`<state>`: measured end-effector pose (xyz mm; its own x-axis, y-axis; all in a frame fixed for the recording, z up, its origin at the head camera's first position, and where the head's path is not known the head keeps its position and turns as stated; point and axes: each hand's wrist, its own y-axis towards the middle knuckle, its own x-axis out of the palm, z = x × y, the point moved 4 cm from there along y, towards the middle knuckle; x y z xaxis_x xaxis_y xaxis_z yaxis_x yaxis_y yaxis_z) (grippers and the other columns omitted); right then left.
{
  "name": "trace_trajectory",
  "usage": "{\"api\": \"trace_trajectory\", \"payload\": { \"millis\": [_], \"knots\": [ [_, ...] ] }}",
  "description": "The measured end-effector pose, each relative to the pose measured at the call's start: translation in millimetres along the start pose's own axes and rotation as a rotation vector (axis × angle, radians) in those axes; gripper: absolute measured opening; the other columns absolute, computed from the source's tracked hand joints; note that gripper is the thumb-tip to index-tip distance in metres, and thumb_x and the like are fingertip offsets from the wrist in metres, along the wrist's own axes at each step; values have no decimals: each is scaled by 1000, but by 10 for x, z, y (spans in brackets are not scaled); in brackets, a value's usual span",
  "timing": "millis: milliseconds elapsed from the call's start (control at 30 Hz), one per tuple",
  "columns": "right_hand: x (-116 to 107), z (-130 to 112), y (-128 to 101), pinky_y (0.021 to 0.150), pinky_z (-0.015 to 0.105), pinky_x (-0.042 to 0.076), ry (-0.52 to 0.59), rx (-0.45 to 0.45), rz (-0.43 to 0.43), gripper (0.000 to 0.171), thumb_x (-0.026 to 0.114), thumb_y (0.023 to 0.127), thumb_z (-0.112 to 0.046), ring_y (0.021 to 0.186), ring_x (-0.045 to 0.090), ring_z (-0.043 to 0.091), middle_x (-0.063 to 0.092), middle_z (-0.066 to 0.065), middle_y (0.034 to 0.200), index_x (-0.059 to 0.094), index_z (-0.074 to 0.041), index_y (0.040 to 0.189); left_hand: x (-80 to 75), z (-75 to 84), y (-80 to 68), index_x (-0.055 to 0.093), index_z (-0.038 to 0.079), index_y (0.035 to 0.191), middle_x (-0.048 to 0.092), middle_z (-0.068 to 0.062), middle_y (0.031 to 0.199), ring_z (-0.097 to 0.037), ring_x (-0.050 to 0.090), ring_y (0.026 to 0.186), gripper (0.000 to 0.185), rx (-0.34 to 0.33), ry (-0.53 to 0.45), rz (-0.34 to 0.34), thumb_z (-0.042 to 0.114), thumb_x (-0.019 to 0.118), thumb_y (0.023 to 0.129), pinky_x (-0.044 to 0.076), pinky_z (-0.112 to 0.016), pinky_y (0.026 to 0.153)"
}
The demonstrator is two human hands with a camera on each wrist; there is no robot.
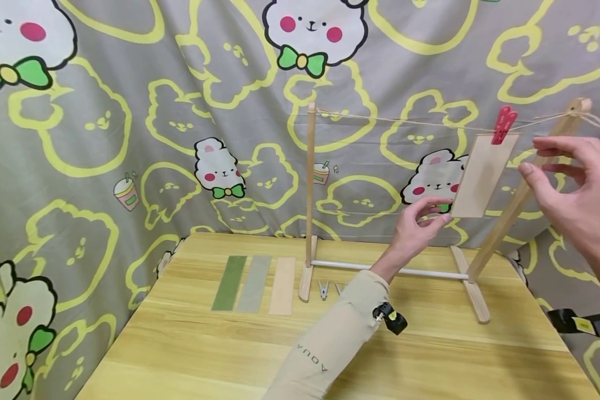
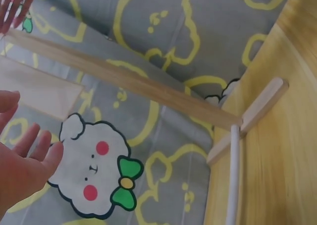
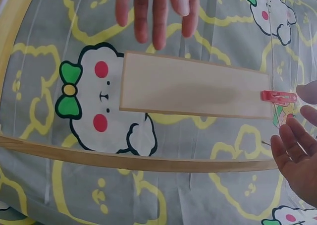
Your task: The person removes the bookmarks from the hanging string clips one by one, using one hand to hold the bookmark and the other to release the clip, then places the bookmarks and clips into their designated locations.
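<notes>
A beige rectangular card (image 1: 486,176) hangs from the string, held at its top edge by a red clothespin (image 1: 504,125). In the right wrist view the whole card (image 3: 195,86) shows, with the clothespin (image 3: 279,96) at one end. My left hand (image 1: 414,230) is beside the card's lower left corner, thumb and fingers apart around nothing; a gap shows between those fingertips and the card (image 3: 158,12). To the right of the clothespin, my right hand (image 1: 580,186) hovers with loosely bent fingers, holding nothing.
A wooden frame with a left post (image 1: 310,183), a right post (image 1: 522,200) and a white lower rod (image 1: 415,272) carries the string (image 1: 405,121). Green (image 1: 229,283), grey-green (image 1: 253,284) and beige (image 1: 282,286) cards lie on the table. Grey clothespins (image 1: 323,290) lie near the frame's left foot.
</notes>
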<state>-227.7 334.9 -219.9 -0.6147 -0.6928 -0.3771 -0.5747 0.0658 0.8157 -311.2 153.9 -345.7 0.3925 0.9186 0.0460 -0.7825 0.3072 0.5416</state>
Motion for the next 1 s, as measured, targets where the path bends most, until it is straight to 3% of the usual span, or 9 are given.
{"api": "trace_trajectory", "payload": {
  "millis": [133,300,533,733,1000],
  "knots": [
    [-21,-17,39,100,10,43,6,14,-2,44,70,95,-6,107,51,-4,52,-24,125,64,-11,138,44,-5,25,68,-1,123,69,-9,124,0,62,106,27,-12,10,19,-1,68,96,54,-19,93],
    [-55,-30,130,103,13,44,10,25,8,43,71,94,-7,106,53,-2,57,-17,127,66,-12,136,102,-12,64,68,1,125,69,-6,128,-8,64,113,28,-7,49,4,0,68,97,52,-17,93],
    [-57,-100,265,105,14,42,-50,-27,42,40,71,95,-15,115,52,-3,57,-23,125,67,-15,135,185,-47,73,69,4,127,67,-2,132,-7,63,116,30,-22,16,-13,-1,66,98,52,-17,95],
    [-19,-157,374,107,16,41,-66,-48,42,39,72,94,-13,115,52,-4,60,-17,124,68,-9,133,230,-65,52,70,7,127,67,3,133,0,60,119,30,-40,68,-6,1,67,98,50,-17,97],
    [-19,-228,483,107,15,41,-86,-62,37,37,71,92,-6,109,50,-12,52,-31,113,69,1,128,295,-69,50,71,6,125,68,2,130,-2,64,113,28,-36,49,-8,1,67,98,52,-16,93]
  ]
}}
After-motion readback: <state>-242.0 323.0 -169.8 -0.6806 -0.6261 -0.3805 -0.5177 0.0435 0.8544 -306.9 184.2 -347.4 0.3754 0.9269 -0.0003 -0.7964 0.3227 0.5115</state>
